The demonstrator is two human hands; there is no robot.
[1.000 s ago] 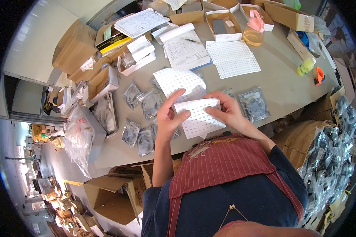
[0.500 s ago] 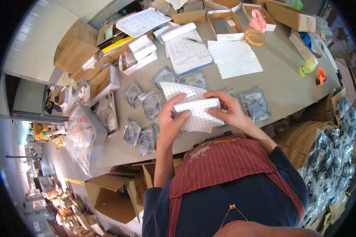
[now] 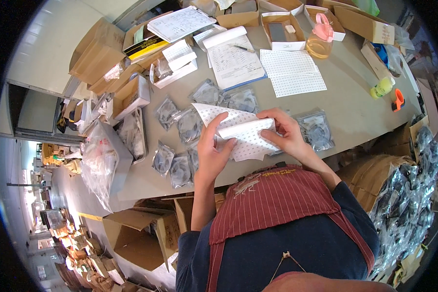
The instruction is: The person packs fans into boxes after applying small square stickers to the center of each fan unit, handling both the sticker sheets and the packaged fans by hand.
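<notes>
One grey table [image 3: 353, 104]; above its near side, one folded white printed sheet [image 3: 248, 142], pinched at its left by the left hand [image 3: 213, 150] and at its right by the right hand [image 3: 288, 134], where uneven squeezing could crease it.

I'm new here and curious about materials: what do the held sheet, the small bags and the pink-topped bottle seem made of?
Held sheet: probably matte paper; it bends and curls. Small bags: likely glossy plastic film, clear, with creases and glints. Pink-topped bottle: see-through, plastic or glass, I can't tell; its lid looks like opaque plastic.
</notes>
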